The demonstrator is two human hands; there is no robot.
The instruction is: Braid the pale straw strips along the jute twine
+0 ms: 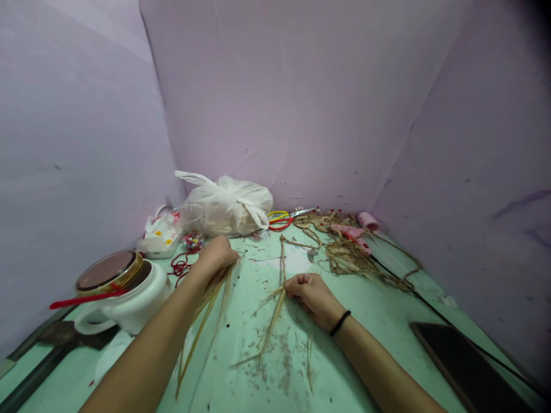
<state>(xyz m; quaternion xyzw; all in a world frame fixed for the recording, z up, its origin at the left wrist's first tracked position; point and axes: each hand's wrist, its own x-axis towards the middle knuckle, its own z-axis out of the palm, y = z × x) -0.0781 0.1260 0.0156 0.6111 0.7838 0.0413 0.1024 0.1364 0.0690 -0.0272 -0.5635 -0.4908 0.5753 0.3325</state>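
Observation:
My left hand [217,255] is closed around a bundle of long jute strands [202,321] that trail back toward me over the green tabletop [379,310]. My right hand [307,292], with a black band on its wrist, pinches another bunch of jute strands [269,327] where a thin jute cord [283,258] meets it. Frayed ends of that bunch fan out on the table below my hand. Loose fibre bits lie scattered between my arms.
A white tied plastic bag [228,206] sits at the back, with yellow and red scissors [284,219], a pink glue gun [350,234] and a tangle of jute twine [348,255] to its right. A white pot with a gold lid [123,287] stands left. A dark tablet [465,367] lies right.

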